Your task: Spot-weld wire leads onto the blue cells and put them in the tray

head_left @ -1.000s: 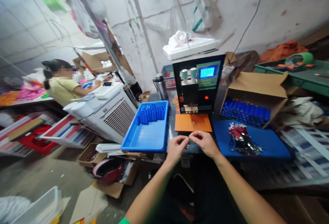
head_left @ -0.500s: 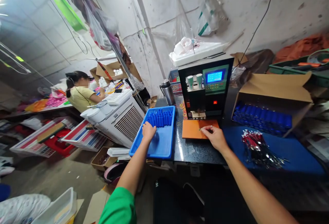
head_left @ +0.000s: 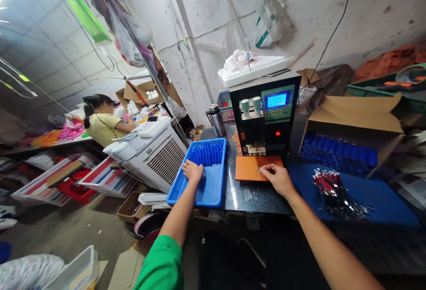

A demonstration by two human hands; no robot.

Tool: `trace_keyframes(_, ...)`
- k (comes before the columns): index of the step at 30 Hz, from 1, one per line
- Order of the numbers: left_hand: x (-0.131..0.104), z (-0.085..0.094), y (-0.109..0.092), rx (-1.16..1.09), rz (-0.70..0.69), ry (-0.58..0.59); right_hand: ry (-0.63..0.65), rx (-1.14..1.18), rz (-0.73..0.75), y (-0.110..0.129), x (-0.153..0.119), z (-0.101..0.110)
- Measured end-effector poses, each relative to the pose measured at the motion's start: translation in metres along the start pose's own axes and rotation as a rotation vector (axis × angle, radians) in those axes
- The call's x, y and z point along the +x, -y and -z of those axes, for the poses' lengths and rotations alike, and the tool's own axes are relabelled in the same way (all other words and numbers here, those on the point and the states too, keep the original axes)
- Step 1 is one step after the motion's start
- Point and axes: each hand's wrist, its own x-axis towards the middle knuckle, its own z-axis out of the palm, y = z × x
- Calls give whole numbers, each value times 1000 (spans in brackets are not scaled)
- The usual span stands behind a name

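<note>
One dark, glossy table (head_left: 248,197) runs across the middle of the scene. At the far left, a person in a yellow shirt (head_left: 104,127) sits at another bench, arm forward over the clutter. Nearer, also left, stands a white cooler (head_left: 166,159) with a slatted grille. On the table's far side is a black machine (head_left: 254,131) with a lit blue screen and a red light. An open cardboard box (head_left: 359,111) is to the right of it, filled with stacked blue rolls (head_left: 339,150). Left on the table lies a blue tray (head_left: 213,186); well apart from it, on the right, a bundle of wires (head_left: 333,194), red and black with white ends, is heaped on a blue surface (head_left: 386,199). In front of the machine, at its foot, is an orange plate (head_left: 246,168).

The left hand (head_left: 193,171) is over the tray's left part, fingers spread; whether they touch anything is hard to tell. The right hand (head_left: 277,177) is at the orange plate, thumb and forefinger pinching a tiny piece (head_left: 259,169), too small to identify. Blue cylinders (head_left: 208,153) are grouped at the tray's far end, just beyond the left hand.
</note>
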Motion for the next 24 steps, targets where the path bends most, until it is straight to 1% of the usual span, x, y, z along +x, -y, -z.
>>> trace_keyframes(4, -4, -10, -4, -84, 66, -20, -3, 7, 5, -1, -1, 0)
trace_keyframes(8, -5, -14, -4, -109, 105, -34, -2, 7, 23, -2, -1, 0)
trace_keyframes(13, -4, -14, 1, -119, 108, -39, 5, -15, 23, -4, -2, 1)
trace_keyframes(24, -4, -11, 3, -129, 91, -28, 8, -4, 13, -3, -2, 1)
